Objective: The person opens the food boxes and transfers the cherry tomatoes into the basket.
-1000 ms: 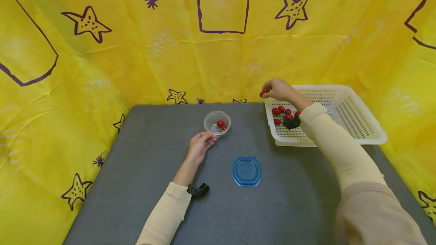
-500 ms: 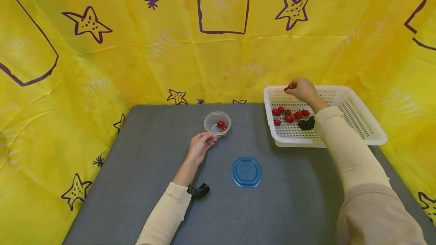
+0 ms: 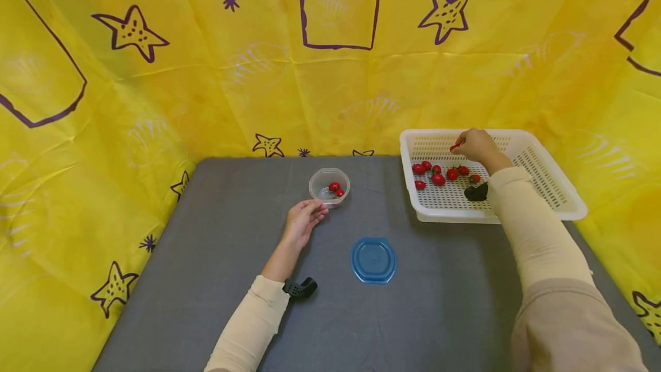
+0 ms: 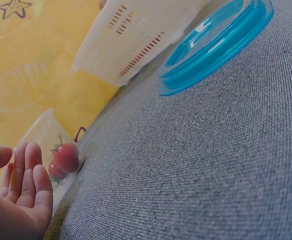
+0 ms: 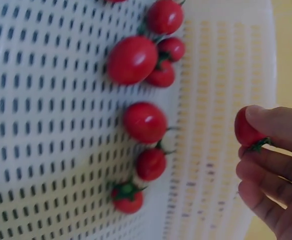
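Note:
My left hand (image 3: pixel 304 223) pinches the near rim of a small clear plastic container (image 3: pixel 316 183) with thumb and forefinger. Two cherry tomatoes (image 3: pixel 334 186) lie in that container; the left wrist view shows their green stems beside the fingers. My right hand (image 3: pixel 477 145) pinches a cherry tomato (image 5: pixel 246 129) between thumb and fingers, over the back part of a white perforated basket (image 3: pixel 560 211). Several more cherry tomatoes (image 5: pixel 145 122) sit on the basket floor, mostly towards its left half, below the right hand.
A blue round lid (image 3: pixel 374 260) lies on the grey table (image 3: pixel 232 245), between the container and the basket but nearer to me. A yellow patterned cloth (image 3: pixel 330 90) hangs behind and at both sides. Black bands are worn on both wrists.
My right hand, holding the cherry tomato, has moved right from the basket's left rim to over its inside, and slightly lower in the last half second. My left hand stays at the container.

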The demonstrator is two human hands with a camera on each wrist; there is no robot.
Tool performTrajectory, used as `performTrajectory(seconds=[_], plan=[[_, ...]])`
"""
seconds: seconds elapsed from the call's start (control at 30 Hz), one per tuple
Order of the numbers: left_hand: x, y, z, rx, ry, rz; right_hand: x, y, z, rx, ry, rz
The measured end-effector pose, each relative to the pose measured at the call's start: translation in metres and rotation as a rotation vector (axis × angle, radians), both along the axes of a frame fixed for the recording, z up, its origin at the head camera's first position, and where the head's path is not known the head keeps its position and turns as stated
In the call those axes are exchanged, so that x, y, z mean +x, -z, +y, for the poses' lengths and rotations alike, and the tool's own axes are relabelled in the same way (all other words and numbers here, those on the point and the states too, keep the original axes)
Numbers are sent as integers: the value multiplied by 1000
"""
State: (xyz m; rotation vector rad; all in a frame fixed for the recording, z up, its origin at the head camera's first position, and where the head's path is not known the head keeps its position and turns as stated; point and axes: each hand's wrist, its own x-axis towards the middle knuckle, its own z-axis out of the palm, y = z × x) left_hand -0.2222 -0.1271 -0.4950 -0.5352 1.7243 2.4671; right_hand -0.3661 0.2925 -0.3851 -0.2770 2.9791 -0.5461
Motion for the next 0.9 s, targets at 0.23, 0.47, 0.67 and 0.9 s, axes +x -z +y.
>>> performTrajectory(seconds=[0.23, 0.47, 0.67, 0.9], plan=[[0, 0, 0, 2, -1, -5, -1, 11, 18, 64, -19, -117], [0, -1, -1, -6, 4, -10, 0, 16, 19, 106, -39, -200], [1, 0, -1, -6, 11, -9, 3, 19, 15, 109, -70, -230], [0, 1, -1, -4, 7, 3, 1, 26, 12, 126, -86, -217]])
